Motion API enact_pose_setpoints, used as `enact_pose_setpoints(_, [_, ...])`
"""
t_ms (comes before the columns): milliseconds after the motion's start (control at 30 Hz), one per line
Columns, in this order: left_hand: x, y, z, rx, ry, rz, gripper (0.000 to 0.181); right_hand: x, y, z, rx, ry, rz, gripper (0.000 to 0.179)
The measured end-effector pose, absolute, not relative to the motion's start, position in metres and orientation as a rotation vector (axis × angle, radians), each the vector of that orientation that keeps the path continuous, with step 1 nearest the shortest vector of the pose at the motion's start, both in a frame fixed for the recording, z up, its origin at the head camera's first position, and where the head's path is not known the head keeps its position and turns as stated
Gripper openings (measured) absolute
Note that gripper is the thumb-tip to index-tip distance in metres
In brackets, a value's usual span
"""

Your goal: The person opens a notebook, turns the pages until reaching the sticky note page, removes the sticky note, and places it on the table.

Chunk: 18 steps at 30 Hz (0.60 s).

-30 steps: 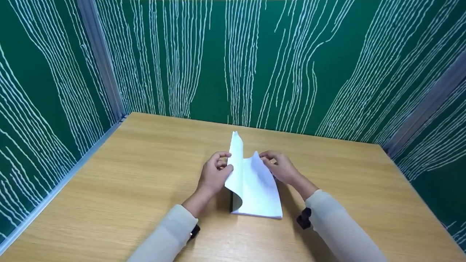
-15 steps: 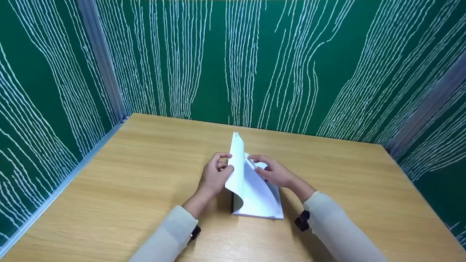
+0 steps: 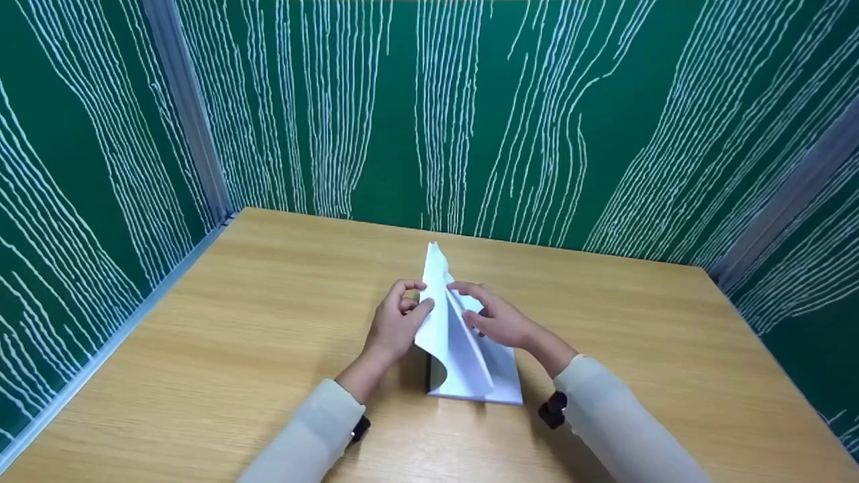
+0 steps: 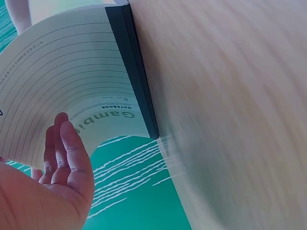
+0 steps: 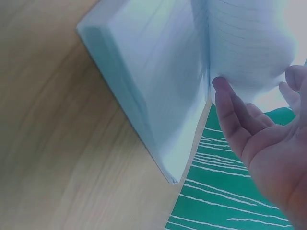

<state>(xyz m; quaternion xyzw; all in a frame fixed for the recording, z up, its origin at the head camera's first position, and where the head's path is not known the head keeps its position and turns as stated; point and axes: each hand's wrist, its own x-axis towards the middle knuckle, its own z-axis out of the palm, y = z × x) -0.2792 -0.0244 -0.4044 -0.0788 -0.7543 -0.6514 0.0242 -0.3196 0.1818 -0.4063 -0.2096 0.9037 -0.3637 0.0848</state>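
A notebook [image 3: 507, 382] with white pages lies opened on the table. In the left wrist view its lined cover [image 4: 72, 62], printed "Gambit" and "NOTEBOOK", curves upward from a black spine [image 4: 132, 72]. My left hand [image 3: 394, 320] grips the raised cover and the leaves bent up with it, thumb on the near side, fingers behind. With thumb and index finger, my right hand [image 3: 504, 323] pinches a page [image 3: 470, 349], which stands lifted and slants toward the left. More pages rest flat beneath that hand. The right wrist view shows lined paper [image 5: 249, 43] at its fingertips.
The notebook is on a wide wooden table [image 3: 268, 302]. Green panels [image 3: 382, 134] with wavy white lines rise behind it and along both sides, joined by grey corner posts [image 3: 184, 100]. A dark wrist device [image 3: 554, 410] hangs under the right sleeve.
My right hand has moved left from the notebook's right edge, bringing a page up and over toward the raised leaves. My left hand has stayed in place, holding its part.
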Motion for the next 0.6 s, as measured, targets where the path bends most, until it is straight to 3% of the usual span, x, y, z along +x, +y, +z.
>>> enact_pose_setpoints(600, [-0.278,-0.025,-0.403,-0.236,-2.365,-1.954,0.039,-0.31,0.164,-0.399,-0.801,2.674,-1.116,0.061])
